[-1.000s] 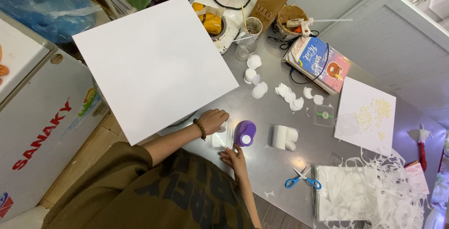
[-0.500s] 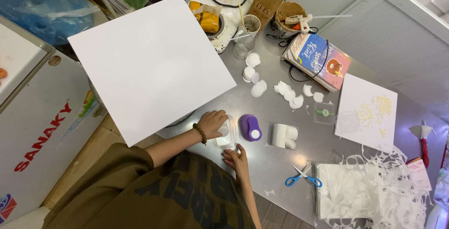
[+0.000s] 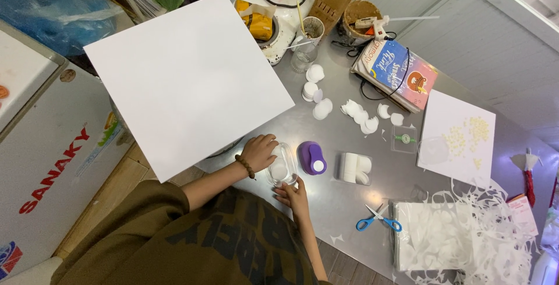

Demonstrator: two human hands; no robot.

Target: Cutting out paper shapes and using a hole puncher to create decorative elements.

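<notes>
My left hand, with a bead bracelet on the wrist, rests on the left side of a small clear plastic box that has a white paper circle inside. My right hand grips the box's near edge with its fingertips. The box sits on the grey metal table. A purple paper punch stands just right of the box, apart from both hands. Further right lies a stack of white paper pieces.
A large white board overhangs the table's left side. White paper circles are scattered behind the punch. Blue scissors lie by cut white paper scraps. A book, a white sheet and jars are at the back.
My right hand has drawn back from beside the purple punch to the near edge of the clear box. My left hand stays on the box.
</notes>
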